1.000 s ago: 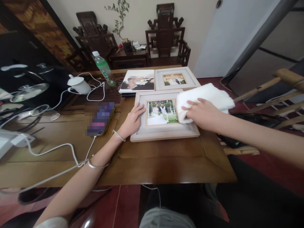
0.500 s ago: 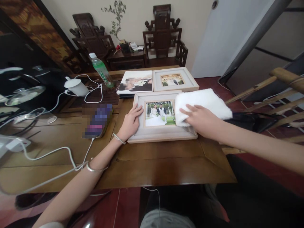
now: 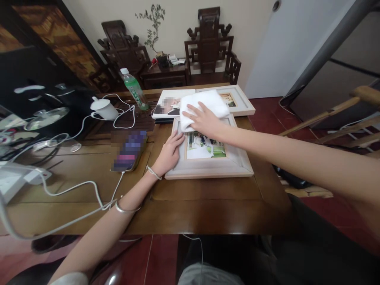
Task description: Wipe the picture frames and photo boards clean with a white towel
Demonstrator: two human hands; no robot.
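A pale wooden picture frame (image 3: 208, 170) lies face up near the table's front, with a photo of a couple (image 3: 204, 150) in its middle. My left hand (image 3: 170, 152) holds the frame's left side, fingers bent over the rim. A folded white cloth (image 3: 212, 101) is under my right hand (image 3: 204, 120), whose fingers are spread over it and hold it. The cloth covers the frame's far left part and the top of the photo. It also overlaps the two pieces behind: a photo album (image 3: 166, 107) on the left and a second pale frame (image 3: 245, 101) on the right.
Left on the wooden table (image 3: 213, 202) are a phone (image 3: 130, 152) on a white cable, a lidded white cup (image 3: 103, 109), a green-labelled bottle (image 3: 135, 89), a glass-lidded pot (image 3: 47, 118) and a power strip (image 3: 12, 180). A wooden chair (image 3: 332, 114) stands at the right.
My right hand has moved the white cloth from the frame's right side to its far left part, over the top of the photo. My left hand stays on the frame's left side.
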